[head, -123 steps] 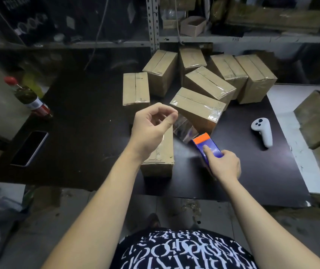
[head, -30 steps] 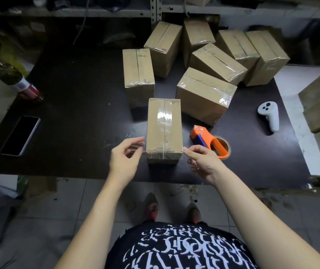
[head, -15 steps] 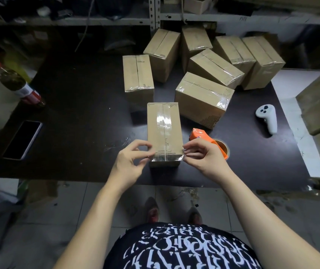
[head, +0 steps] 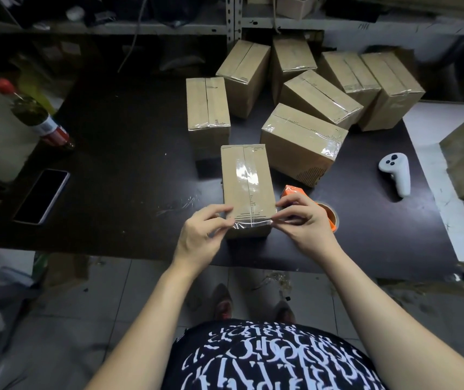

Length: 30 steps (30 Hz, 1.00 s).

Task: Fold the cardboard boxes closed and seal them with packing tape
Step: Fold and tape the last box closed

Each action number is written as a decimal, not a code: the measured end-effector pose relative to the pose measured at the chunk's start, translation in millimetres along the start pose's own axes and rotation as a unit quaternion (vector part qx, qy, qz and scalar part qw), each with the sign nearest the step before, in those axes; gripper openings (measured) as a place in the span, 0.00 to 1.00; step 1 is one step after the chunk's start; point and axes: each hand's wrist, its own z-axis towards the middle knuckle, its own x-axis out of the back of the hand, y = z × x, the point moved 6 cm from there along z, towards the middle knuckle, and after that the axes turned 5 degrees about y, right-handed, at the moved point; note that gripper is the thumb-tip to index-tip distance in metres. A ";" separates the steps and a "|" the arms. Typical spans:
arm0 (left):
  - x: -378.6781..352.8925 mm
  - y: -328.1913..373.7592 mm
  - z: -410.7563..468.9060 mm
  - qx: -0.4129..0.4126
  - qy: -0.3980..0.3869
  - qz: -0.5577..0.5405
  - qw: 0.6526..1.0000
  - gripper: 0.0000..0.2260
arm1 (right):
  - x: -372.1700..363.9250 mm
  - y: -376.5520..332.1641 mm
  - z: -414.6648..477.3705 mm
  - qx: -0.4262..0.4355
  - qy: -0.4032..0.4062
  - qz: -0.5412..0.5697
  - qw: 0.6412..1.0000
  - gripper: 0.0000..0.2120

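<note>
Closed cardboard box (head: 247, 181) at the front of the black table (head: 118, 153), contents hidden, seam taped, left hand (head: 200, 237) and right hand (head: 304, 223) each pinching an end of the tape strip (head: 250, 225) over its near rim, sealed boxes (head: 304, 136) behind.

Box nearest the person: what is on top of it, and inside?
On the box, clear tape runs along the top seam; the left hand and right hand pinch a strip at its near edge. Closed flaps hide the inside.
</note>
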 end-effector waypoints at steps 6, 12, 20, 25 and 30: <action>-0.6 -4.2 -2.9 0.005 0.030 -0.015 0.999 0.03 | 0.0 -1.4 1.5 0.023 -0.001 0.004 1.000 0.06; 0.0 1.7 3.6 0.011 0.028 -0.009 1.000 0.03 | 1.8 2.0 4.5 0.035 -0.005 -0.010 0.999 0.04; -5.1 13.1 19.6 0.034 0.036 0.050 0.998 0.13 | -7.6 -2.6 19.2 0.070 0.019 -0.061 0.995 0.14; -3.7 13.8 18.7 -0.019 0.022 0.086 0.996 0.12 | -7.7 -1.4 22.5 0.070 -0.003 -0.064 0.995 0.15; -5.5 13.3 18.6 -0.026 0.017 0.084 0.996 0.12 | -5.8 3.6 28.6 0.069 -0.030 -0.047 0.996 0.14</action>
